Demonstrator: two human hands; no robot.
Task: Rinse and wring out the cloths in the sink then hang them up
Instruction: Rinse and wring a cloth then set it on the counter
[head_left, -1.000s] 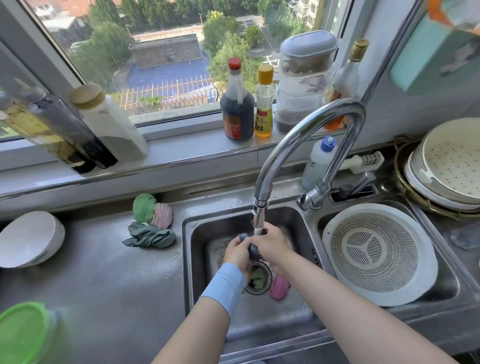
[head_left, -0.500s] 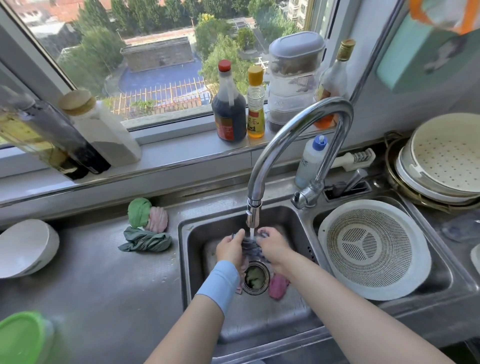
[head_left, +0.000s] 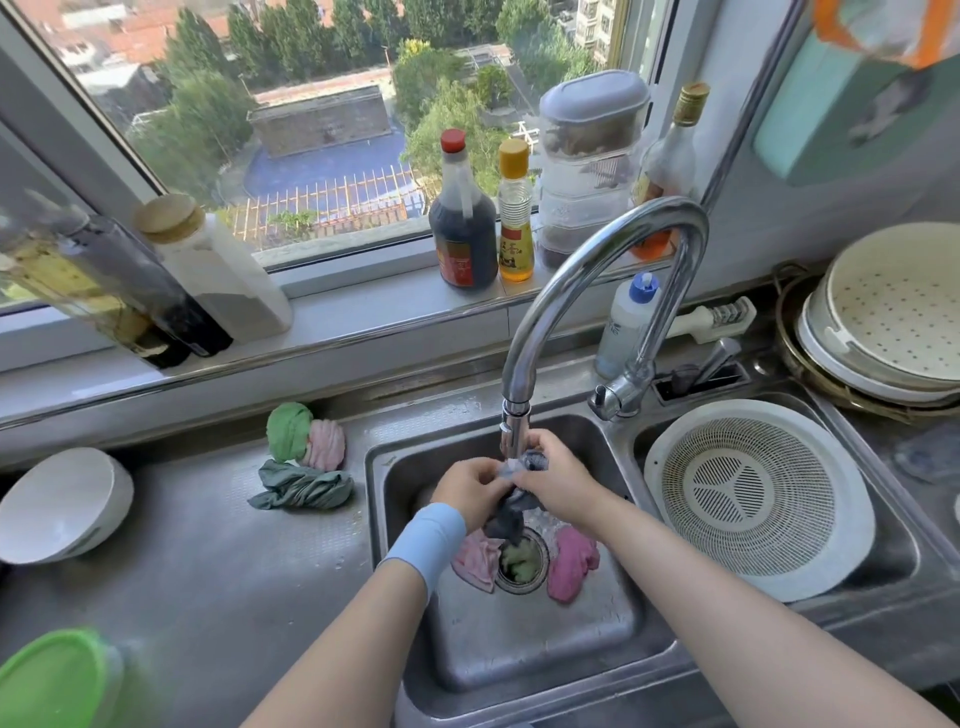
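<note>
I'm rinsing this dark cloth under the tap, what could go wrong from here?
1. Pale pink cloth and bright pink cloth lie beside the drain; they could slide over and block it.
2. Left hand and right hand hold the dark cloth close under the spout; water may spray onto the counter.

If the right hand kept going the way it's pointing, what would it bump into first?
Most likely the left hand: the right hand points toward it, and both pinch the same dark cloth between them. The tap nozzle hangs just above that line, so depth is unclear.
</note>
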